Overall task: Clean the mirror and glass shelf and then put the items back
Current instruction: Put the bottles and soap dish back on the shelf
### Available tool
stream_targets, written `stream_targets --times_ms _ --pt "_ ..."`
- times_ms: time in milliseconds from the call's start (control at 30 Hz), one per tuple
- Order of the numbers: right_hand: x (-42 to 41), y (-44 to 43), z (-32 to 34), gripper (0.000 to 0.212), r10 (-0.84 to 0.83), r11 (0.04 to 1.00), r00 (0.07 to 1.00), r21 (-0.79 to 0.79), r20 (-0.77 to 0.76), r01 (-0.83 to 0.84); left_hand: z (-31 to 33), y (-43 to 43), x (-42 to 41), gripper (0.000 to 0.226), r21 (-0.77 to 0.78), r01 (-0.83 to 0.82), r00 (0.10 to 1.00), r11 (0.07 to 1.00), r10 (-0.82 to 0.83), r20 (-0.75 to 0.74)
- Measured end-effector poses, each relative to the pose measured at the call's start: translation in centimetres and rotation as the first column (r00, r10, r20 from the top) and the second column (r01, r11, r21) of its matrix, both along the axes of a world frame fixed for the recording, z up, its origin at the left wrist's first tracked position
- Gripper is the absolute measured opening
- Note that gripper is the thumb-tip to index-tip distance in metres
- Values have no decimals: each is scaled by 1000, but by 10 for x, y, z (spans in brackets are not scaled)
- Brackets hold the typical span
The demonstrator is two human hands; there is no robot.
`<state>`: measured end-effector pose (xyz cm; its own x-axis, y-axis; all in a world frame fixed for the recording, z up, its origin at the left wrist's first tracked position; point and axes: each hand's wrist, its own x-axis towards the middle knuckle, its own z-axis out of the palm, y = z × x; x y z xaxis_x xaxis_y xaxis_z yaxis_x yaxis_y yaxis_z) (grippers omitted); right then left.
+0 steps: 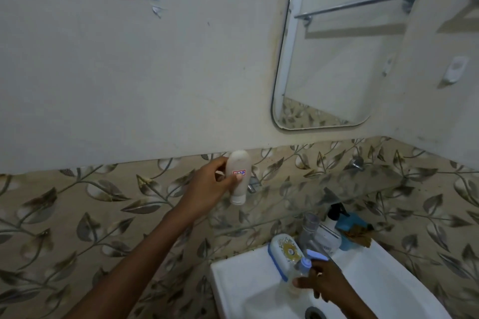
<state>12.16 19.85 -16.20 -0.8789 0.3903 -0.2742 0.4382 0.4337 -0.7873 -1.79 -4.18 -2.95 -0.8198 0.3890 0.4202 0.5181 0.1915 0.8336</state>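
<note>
Mirror (326,54) is mounted on the wall, upper right, with the glass shelf (363,182) fixed below it. Bottles (329,237) are crowded at the sink (248,282) back rim. Tube (238,176) is gripped cap-down by left hand (211,186), left of shelf. Small bottle (300,273) is clasped by right hand (329,283) over the sink.

Two bare hands and forearms of one person, seen from the wearer's own viewpoint in dim light. The left hand (212,184) shows with a long stretch of left forearm (145,246), slim and smooth, uncovered along all of its visible length to the lower edge. Its thumbnail (238,178) is short and pale. The right hand (324,282) shows with only a short piece of right forearm (355,303), likewise uncovered. Finer detail is lost in the dimness.
</note>
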Motion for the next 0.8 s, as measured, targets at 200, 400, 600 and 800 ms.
stream_targets --times_ms 200,400,600,800 --pt "18 5 71 25 -14 999 972 28 -233 21 -18 1 -7 27 -28 -10 1000 1000 10 -2" --pt "-17 -24 142 16 23 996 845 85 -534 27 -28 1 -6 29 -65 -41 999 997 43 32" --pt "-91 -46 132 27 133 935 848 349 -513 65 -31 2 -2 35 -62 -72 996 995 75 46" --pt "-105 -43 109 26 174 907 847 416 -502 60 -36 0 1 38 -39 -110 994 993 110 -1"
